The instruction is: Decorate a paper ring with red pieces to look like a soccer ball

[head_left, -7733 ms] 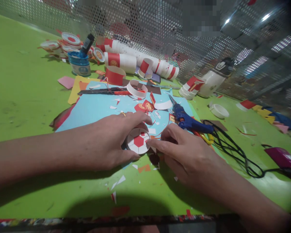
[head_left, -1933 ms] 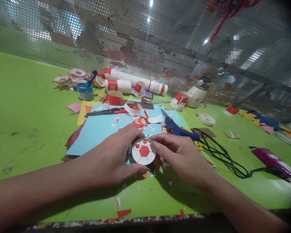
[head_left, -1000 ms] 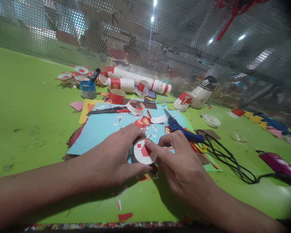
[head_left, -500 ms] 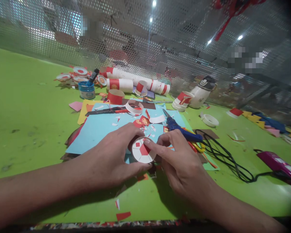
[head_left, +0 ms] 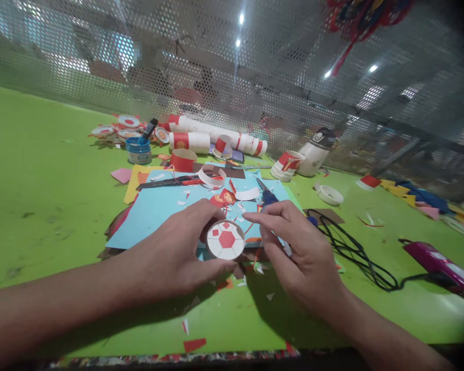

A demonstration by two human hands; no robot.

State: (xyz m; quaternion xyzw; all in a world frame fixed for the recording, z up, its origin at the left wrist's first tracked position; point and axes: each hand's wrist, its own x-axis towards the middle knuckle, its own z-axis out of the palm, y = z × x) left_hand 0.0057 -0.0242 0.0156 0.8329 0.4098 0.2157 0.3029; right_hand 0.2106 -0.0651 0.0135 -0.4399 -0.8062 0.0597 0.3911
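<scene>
My left hand (head_left: 181, 239) grips a round white paper disc (head_left: 226, 240), its thumb below and fingers along the far side. Red patches and thin dark lines mark the disc's face, with a red hexagon at the middle. To the right, my right hand (head_left: 297, 247) is apart from the disc, fingers parted and nothing seen between them. Beneath both hands lie light blue paper sheets (head_left: 150, 216) strewn with red and white scraps. Blue-handled scissors (head_left: 268, 197) lie just beyond my right hand, which partly covers them.
Behind the sheets are a black-and-red cutter (head_left: 170, 181), a white paper ring (head_left: 212, 176), a red paper ring (head_left: 183, 161), a blue glue jar (head_left: 138, 152), and white paper cups (head_left: 286, 166). A magenta device (head_left: 441, 263) with a black cord sits right. Perforated mesh (head_left: 178, 67) stands behind.
My right hand has drawn back to the right, its fingers off the disc. The disc's whole face now shows, still in my left hand.
</scene>
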